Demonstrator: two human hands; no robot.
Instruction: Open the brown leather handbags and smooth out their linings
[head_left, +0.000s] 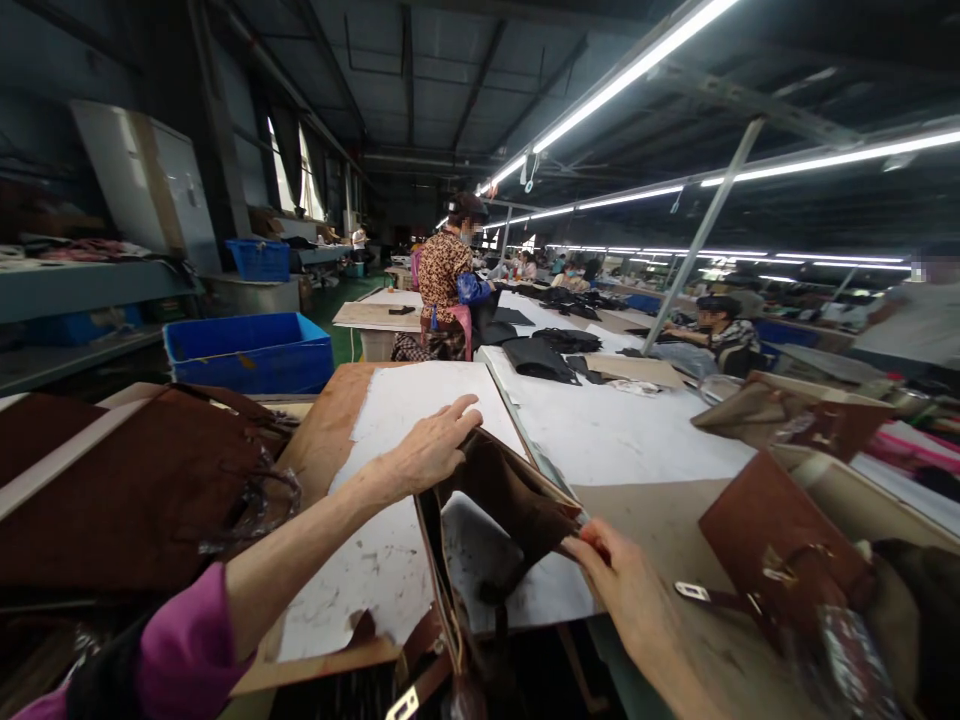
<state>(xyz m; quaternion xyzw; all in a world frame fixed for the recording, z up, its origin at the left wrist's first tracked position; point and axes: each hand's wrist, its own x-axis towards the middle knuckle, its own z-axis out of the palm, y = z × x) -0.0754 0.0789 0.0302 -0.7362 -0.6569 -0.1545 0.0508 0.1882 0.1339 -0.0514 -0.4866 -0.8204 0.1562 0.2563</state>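
Note:
A brown handbag (517, 490) stands tilted at the front edge of the worktable, its mouth facing me and its dark lining showing. My left hand (431, 448) is at the bag's far upper corner, fingers bent over the rim. At the right end of the rim, my right hand (619, 575) pinches the edge between thumb and fingers. A strap with a gold metal plate (405, 703) hangs from the bag's near side. White paper with dark smudges (345, 560) lies under and around it.
Brown bags (142, 480) are piled at left, and another brown handbag (784, 540) rests at right. A blue bin (251, 352) stands beyond the left pile. Black pieces (540, 358) lie on the far table near a co-worker (446, 275). A slanted metal pole (701, 240) rises at right.

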